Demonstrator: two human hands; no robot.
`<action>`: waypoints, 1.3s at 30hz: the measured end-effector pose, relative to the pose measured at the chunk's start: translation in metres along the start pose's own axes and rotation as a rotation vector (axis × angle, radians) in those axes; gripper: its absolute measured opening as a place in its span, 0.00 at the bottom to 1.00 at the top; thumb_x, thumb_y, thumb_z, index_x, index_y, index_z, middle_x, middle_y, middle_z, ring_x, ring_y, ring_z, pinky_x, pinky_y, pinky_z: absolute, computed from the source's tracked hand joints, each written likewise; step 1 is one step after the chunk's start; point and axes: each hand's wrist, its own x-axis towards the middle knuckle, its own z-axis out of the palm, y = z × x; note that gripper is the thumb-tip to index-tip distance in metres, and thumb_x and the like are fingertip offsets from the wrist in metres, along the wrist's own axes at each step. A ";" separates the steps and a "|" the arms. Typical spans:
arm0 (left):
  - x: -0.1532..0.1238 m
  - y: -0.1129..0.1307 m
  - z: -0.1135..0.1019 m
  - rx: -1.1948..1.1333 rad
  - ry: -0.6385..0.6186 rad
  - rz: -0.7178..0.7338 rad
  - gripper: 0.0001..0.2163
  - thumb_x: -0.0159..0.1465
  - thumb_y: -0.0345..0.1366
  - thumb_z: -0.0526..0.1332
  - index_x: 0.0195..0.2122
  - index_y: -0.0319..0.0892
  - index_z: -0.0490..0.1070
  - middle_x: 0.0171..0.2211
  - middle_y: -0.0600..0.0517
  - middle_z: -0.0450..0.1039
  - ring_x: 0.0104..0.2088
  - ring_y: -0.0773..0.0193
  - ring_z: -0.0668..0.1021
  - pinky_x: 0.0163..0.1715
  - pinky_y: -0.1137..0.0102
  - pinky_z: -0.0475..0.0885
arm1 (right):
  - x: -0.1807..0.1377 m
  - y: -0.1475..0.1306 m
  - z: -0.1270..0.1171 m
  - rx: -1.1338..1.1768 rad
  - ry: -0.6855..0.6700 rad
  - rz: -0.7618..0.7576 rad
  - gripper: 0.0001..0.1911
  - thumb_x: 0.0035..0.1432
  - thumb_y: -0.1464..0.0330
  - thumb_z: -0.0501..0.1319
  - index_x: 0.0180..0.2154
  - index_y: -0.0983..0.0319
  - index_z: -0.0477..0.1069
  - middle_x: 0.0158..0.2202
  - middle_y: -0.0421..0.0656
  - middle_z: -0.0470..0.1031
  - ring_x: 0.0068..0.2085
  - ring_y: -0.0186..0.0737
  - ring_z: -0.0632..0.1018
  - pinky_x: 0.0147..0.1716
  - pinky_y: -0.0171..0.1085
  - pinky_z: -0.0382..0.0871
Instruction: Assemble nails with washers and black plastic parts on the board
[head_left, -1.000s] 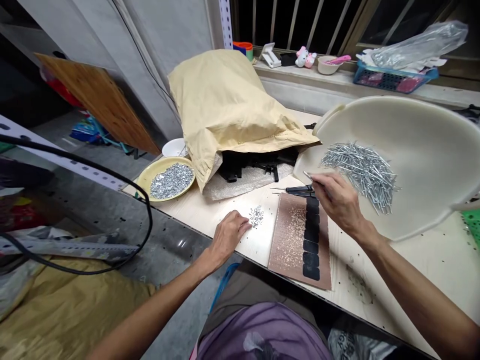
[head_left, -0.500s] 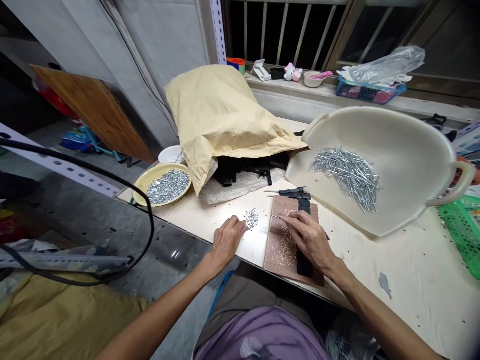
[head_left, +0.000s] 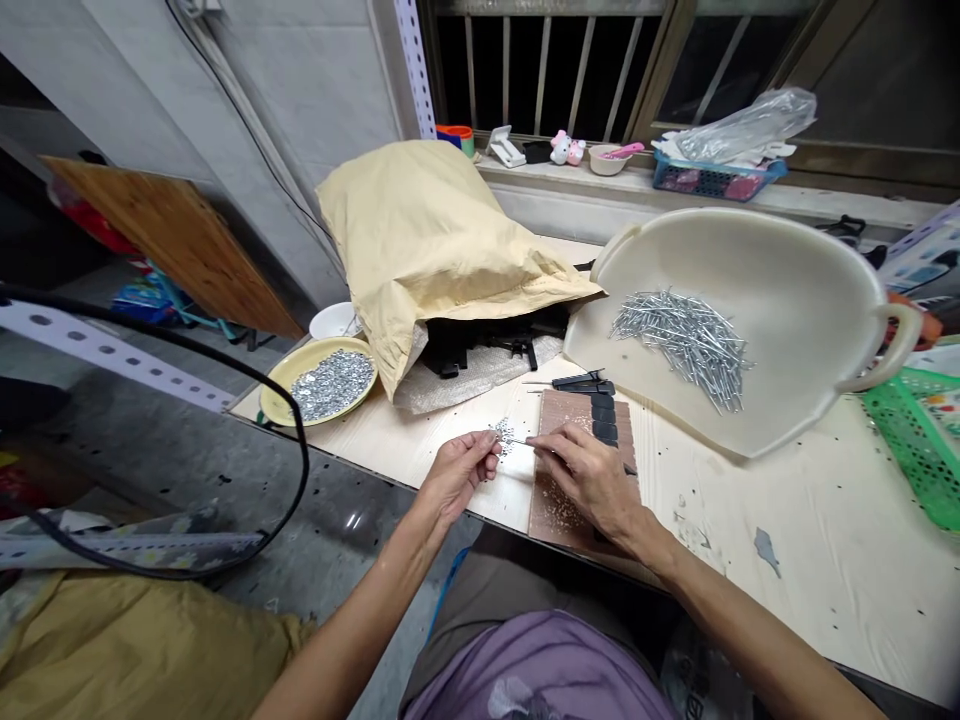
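My right hand [head_left: 589,478] pinches a thin metal pin [head_left: 516,441], whose far end points left and reaches the fingertips of my left hand [head_left: 461,468]. The left thumb and forefinger are pressed together around something too small to make out, at the pin's tip. Just behind the fingertips a small pile of tiny shiny metal pieces [head_left: 507,428] lies on the table. Under my right hand is a brown board [head_left: 551,500] with light specks. A row of black parts [head_left: 604,415] runs along it, partly hidden by the hand.
Many metal pins [head_left: 686,340] lie in a large cream basin [head_left: 802,300]. A yellow bowl [head_left: 277,378] holds flat metal pieces. A tan sack [head_left: 435,220] opens toward me, with black parts inside. Black-handled tools [head_left: 581,383] lie behind the board. A green basket [head_left: 900,440] stands at right.
My right hand has moved left with the pin, bringing it to my left hand. My left hand has lifted from beside the pile and turned its fingers up. The view has shifted slightly.
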 end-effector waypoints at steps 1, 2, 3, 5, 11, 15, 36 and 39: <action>-0.001 0.001 0.005 -0.060 -0.025 -0.015 0.14 0.50 0.40 0.69 0.30 0.35 0.71 0.25 0.54 0.70 0.20 0.77 0.68 0.20 0.79 0.64 | 0.001 -0.001 0.000 -0.009 -0.001 0.004 0.13 0.64 0.67 0.51 0.46 0.58 0.71 0.35 0.44 0.71 0.33 0.37 0.73 0.33 0.35 0.68; -0.002 0.001 0.009 -0.096 -0.039 -0.024 0.14 0.49 0.39 0.70 0.30 0.34 0.71 0.25 0.54 0.70 0.20 0.77 0.69 0.21 0.79 0.65 | 0.002 -0.001 -0.001 -0.019 0.000 0.007 0.13 0.64 0.67 0.51 0.46 0.58 0.71 0.34 0.44 0.71 0.33 0.36 0.73 0.33 0.34 0.68; -0.002 0.000 0.013 -0.118 -0.044 -0.029 0.14 0.49 0.38 0.70 0.30 0.34 0.71 0.25 0.54 0.70 0.20 0.77 0.69 0.21 0.79 0.65 | 0.003 -0.001 -0.001 -0.031 -0.002 0.010 0.13 0.64 0.66 0.51 0.45 0.58 0.71 0.34 0.44 0.71 0.33 0.36 0.73 0.33 0.34 0.68; -0.002 -0.001 0.019 -0.146 -0.040 -0.028 0.13 0.50 0.38 0.70 0.29 0.34 0.71 0.25 0.54 0.71 0.21 0.76 0.69 0.22 0.79 0.67 | 0.002 0.000 -0.001 -0.054 -0.001 0.011 0.13 0.64 0.66 0.51 0.45 0.58 0.71 0.34 0.44 0.71 0.33 0.36 0.73 0.33 0.33 0.67; -0.002 -0.004 0.028 -0.174 -0.014 -0.003 0.12 0.49 0.36 0.71 0.29 0.34 0.72 0.25 0.53 0.72 0.21 0.76 0.69 0.22 0.78 0.68 | -0.001 0.002 -0.004 -0.125 0.030 0.006 0.13 0.65 0.67 0.50 0.44 0.58 0.71 0.33 0.43 0.71 0.34 0.34 0.73 0.33 0.32 0.65; 0.000 -0.005 0.030 -0.131 -0.003 0.034 0.12 0.49 0.36 0.70 0.29 0.34 0.73 0.25 0.52 0.72 0.21 0.75 0.70 0.23 0.77 0.69 | -0.002 -0.001 -0.006 -0.198 0.047 -0.004 0.13 0.65 0.67 0.50 0.44 0.60 0.71 0.34 0.43 0.72 0.34 0.33 0.73 0.32 0.31 0.62; 0.000 -0.006 0.034 0.492 0.074 0.289 0.11 0.55 0.41 0.64 0.31 0.37 0.75 0.18 0.55 0.72 0.23 0.68 0.73 0.30 0.74 0.66 | -0.010 0.005 -0.007 -0.300 0.032 -0.001 0.12 0.66 0.66 0.49 0.37 0.60 0.71 0.31 0.41 0.72 0.32 0.33 0.72 0.30 0.33 0.58; 0.000 -0.005 0.037 0.514 0.058 0.287 0.11 0.55 0.41 0.64 0.31 0.37 0.75 0.18 0.55 0.72 0.23 0.68 0.73 0.31 0.74 0.67 | -0.011 0.007 -0.006 -0.326 0.063 -0.004 0.12 0.65 0.66 0.50 0.36 0.59 0.71 0.31 0.41 0.71 0.32 0.33 0.71 0.30 0.33 0.58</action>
